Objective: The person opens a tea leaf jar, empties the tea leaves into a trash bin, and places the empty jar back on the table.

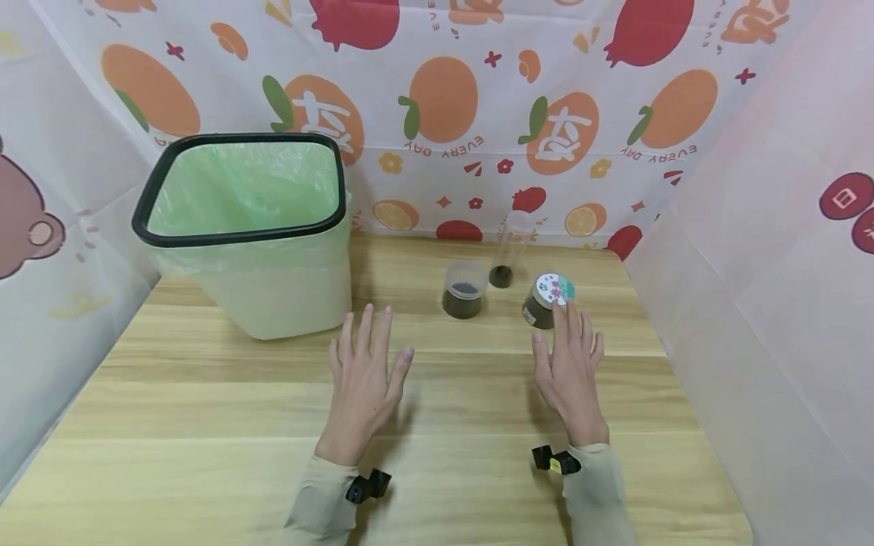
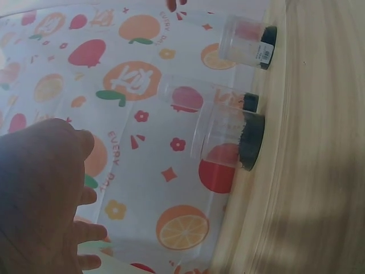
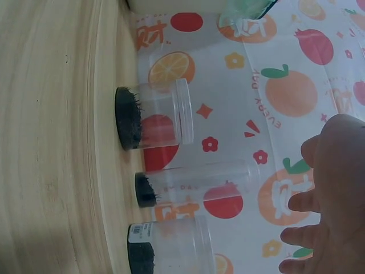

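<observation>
Both hands are held over the table with nothing in them. My left hand [image 1: 365,387] has its fingers spread, to the right of and in front of the bin [image 1: 293,292]. Farther right, my right hand [image 1: 570,371] has extended fingers. In the head view its fingertips overlap a clear jar with a sticker-covered lid [image 1: 546,287]; the right wrist view shows that hand raised away from the jar. Left of this jar stand a slim clear tube [image 1: 503,269] and another clear jar [image 1: 462,303]. All three contain dark, bristly-looking material at the bottom.
The bin at the left has a black rim [image 1: 239,236] and a pale green liner [image 1: 266,182]. A fruit-print cloth [image 1: 444,98] hangs behind the wooden table [image 1: 464,470]. Pale cloth walls [image 1: 771,280] stand along both sides.
</observation>
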Tool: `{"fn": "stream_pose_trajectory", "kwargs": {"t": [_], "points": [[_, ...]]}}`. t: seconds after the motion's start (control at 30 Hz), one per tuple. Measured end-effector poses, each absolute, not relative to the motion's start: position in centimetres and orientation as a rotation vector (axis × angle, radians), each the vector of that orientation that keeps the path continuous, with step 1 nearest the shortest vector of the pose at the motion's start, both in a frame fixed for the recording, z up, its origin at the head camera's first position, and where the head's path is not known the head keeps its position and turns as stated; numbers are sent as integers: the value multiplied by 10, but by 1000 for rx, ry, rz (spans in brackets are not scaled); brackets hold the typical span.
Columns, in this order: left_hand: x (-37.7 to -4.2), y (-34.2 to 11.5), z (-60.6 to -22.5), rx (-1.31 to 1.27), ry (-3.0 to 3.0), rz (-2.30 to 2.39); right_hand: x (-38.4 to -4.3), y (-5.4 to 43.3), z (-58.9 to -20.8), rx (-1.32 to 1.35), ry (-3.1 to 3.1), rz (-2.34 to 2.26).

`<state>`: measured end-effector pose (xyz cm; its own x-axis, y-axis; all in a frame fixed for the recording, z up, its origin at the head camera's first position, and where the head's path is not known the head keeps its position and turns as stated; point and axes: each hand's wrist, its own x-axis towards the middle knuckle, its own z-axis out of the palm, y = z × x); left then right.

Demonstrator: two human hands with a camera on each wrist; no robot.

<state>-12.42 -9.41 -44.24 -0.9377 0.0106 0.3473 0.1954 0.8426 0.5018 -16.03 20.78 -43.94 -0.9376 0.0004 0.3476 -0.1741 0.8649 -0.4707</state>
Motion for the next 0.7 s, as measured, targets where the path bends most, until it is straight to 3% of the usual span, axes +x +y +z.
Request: {"fn": "stream_pose_trajectory", "kwargs": {"t": [0.7], "points": [[-139,-92,-444,-162,-2705,-769,-170,214,-442,139,-2706,716]]}}
